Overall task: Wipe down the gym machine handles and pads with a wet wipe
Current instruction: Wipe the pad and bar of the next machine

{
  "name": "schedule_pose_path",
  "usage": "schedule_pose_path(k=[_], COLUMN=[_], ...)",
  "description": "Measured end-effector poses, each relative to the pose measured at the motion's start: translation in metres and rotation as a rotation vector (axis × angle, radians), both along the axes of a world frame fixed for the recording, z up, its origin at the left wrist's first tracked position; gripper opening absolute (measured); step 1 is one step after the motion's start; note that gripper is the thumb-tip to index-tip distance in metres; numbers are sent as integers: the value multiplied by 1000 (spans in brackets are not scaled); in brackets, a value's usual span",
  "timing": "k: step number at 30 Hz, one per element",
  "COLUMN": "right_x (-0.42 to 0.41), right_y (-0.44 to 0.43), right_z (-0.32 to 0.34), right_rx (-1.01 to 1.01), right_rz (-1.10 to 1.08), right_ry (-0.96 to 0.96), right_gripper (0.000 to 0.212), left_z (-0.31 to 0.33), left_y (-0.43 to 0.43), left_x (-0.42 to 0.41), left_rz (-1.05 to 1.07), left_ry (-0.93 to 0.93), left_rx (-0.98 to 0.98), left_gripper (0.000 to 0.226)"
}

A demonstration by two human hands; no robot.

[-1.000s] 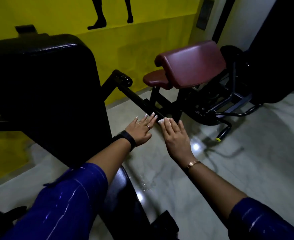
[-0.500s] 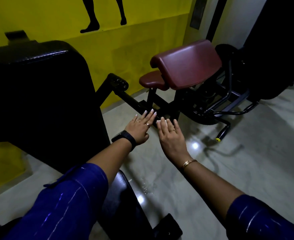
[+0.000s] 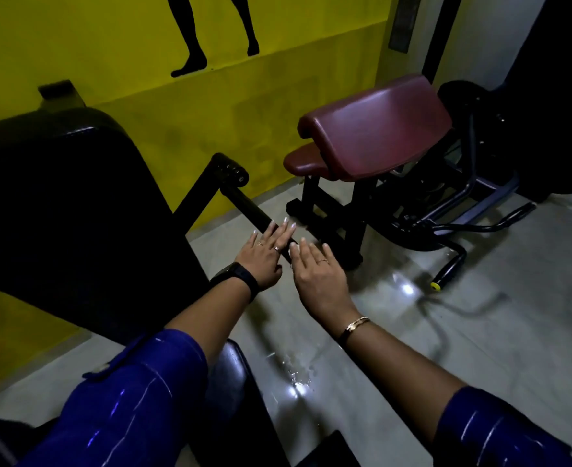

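Before the yellow wall [image 3: 109, 45], the black handle [image 3: 249, 205] passes under your left hand [image 3: 261, 256], its fingers straight on it. Your right hand [image 3: 318, 276], fingers also straight, lies just beside, with a sliver of white wipe [image 3: 294, 247] showing between them.

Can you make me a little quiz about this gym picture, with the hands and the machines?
1. True or false: the left hand has its fingers lying straight over the black round metal handle bar.
2. Pick one: what colour is the shiny padded bench cushion? A blue, B dark red, C green.
3. Fill the gap: the thin gold bracelet sits on the ___ wrist.

Key: 1 true; 2 B; 3 right.
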State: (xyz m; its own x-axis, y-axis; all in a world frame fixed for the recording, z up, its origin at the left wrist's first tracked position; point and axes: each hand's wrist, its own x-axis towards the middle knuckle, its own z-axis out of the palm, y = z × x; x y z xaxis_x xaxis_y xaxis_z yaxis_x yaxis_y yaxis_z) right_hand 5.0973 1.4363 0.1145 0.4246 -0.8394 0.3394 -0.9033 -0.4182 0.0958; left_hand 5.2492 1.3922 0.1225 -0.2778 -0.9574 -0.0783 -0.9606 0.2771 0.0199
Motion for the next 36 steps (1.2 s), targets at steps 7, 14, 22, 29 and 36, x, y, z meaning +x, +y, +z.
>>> schedule_pose_path(k=[7,14,22,29,36], right_x=[25,-2,30,30,77], right_y=[-2,-1,-3,-1,-20], right_z=[24,15,29,8,10], right_rx=[233,265,340,180,166], right_rz=[-187,99,-165,-141,-297], right_ry=[-7,131,10,66,114], right_gripper=[50,54,54,56,60], left_z=[-16,-10,-24,-26,-31], left_y=[2,1,-5,-30,-62], left_x=[2,8,24,52,65], left_rz=[45,2,-96,-212,-203], left_ry=[74,1,215,237,296], left_rx=[-31,-40,-103,-138,-174], left_gripper=[81,73,64,72,70])
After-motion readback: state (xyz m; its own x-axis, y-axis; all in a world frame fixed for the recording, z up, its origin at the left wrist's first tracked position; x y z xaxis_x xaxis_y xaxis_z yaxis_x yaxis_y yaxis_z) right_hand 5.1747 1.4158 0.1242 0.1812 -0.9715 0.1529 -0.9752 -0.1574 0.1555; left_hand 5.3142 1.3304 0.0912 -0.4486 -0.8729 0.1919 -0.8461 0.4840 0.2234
